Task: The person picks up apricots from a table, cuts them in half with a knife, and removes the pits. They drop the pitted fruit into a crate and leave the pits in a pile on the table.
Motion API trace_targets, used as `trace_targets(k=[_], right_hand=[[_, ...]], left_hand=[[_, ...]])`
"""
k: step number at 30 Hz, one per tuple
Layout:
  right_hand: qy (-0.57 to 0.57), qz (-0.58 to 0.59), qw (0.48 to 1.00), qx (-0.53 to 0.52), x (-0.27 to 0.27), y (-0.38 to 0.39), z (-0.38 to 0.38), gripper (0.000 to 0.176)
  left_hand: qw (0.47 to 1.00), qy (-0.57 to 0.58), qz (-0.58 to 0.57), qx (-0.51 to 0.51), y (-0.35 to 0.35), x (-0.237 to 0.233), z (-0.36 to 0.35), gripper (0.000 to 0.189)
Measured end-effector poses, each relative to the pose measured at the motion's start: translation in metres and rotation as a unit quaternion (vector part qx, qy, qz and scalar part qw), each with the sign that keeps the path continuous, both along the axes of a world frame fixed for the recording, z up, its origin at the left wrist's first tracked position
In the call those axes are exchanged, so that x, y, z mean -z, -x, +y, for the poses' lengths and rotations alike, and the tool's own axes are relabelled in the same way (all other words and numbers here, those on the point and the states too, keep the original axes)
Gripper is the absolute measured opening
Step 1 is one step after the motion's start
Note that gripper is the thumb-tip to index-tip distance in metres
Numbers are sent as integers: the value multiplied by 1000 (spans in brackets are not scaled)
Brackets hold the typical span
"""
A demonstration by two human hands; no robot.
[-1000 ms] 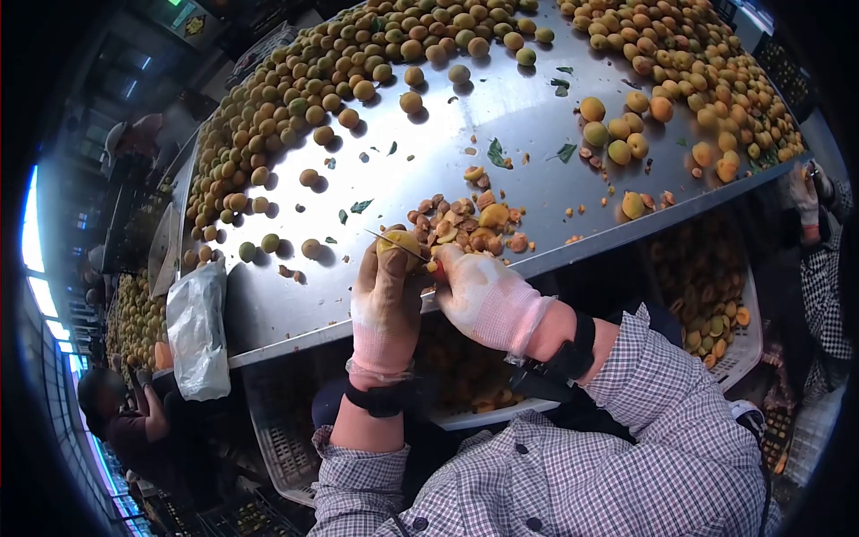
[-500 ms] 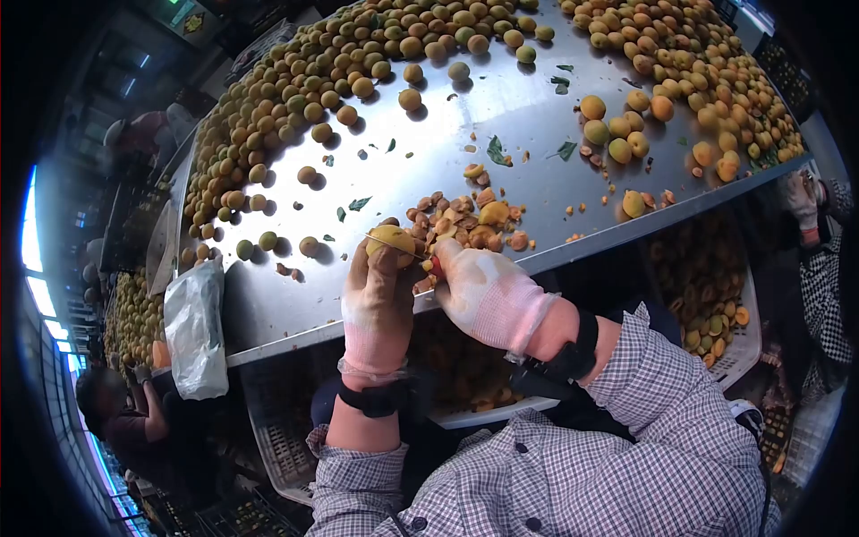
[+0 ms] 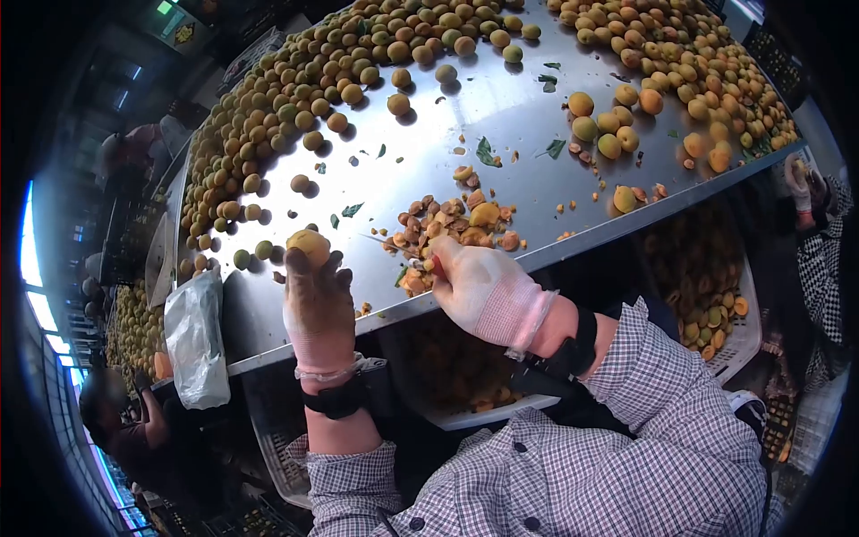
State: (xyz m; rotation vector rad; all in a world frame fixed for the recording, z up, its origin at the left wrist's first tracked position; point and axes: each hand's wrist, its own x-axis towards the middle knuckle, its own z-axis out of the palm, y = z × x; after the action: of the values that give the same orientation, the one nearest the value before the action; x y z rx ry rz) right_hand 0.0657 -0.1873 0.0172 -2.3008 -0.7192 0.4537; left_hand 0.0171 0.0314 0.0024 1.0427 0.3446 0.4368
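My left hand (image 3: 318, 309), in a soiled pink-cuffed glove, reaches left over the steel table (image 3: 429, 152), and its fingertips close on a yellow apricot (image 3: 307, 243) near the front edge. My right hand (image 3: 479, 286), gloved the same way, stays by the table edge and grips a small knife (image 3: 428, 262). Its thin blade points left, just above the table. A heap of brown pits and fruit scraps (image 3: 452, 224) lies just beyond the right hand. Two more loose apricots (image 3: 253, 254) sit to the left of the one I touch.
Large piles of apricots (image 3: 295, 89) cover the far and right parts of the table. A crumpled plastic bag (image 3: 197, 331) hangs off the front left edge. White crates (image 3: 743, 340) with cut fruit stand under the table. Other people work at the left (image 3: 107, 403) and right (image 3: 801, 192).
My left hand left the fruit it held against the knife and moved left to an apricot lying on the table. The right hand with the knife stayed nearly still.
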Motion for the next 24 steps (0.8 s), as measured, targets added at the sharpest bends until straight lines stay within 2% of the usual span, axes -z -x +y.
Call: trace_targets(k=[1,2,3,4,5,6,7,8,10,12,14,15,20,22,24], right_hand=[[-144,18,989,34,7,-3,2,20],[-284,37,956,69,14,-5,1,19],[-381,94,915,88,17,-6,8,17],[-412,62,903,103,16,-7,11,19],[-405,44,906,118,13,-8,13,19],[-398,25,907,133,10,-9,15,19],[-397,23,907,135,12,-10,17,19],[-407,-2,903,141,15,-10,21,19],[-416,-28,898,144,20,-9,25,19],[-380,-92,903,178,23,-5,29,20],[-394,-127,895,167,27,-8,34,19],[-384,-133,897,172,28,-7,34,18],[-372,-165,896,177,27,1,38,19],[-369,-170,898,169,24,5,37,19],[-369,-174,898,166,24,7,35,18]], left_hand=[[995,-88,22,31,2,2,-10,46],[981,-175,46,63,4,2,-25,43],[977,-191,46,83,1,-2,-41,40],[839,-536,71,55,3,-16,-60,43],[909,-402,78,82,3,-15,-66,44],[957,-258,84,107,4,-14,-70,46],[958,-232,97,135,6,-11,-71,46],[968,-198,63,141,7,-10,-79,40],[962,-249,34,106,1,7,-81,36],[968,-230,57,78,0,14,-81,34],[953,-292,73,47,2,11,-82,34],[965,-254,56,42,2,14,-83,34],[970,-241,31,24,-1,22,-86,38],[991,-117,54,29,-2,19,-89,43],[990,-98,86,47,2,20,-84,41]])
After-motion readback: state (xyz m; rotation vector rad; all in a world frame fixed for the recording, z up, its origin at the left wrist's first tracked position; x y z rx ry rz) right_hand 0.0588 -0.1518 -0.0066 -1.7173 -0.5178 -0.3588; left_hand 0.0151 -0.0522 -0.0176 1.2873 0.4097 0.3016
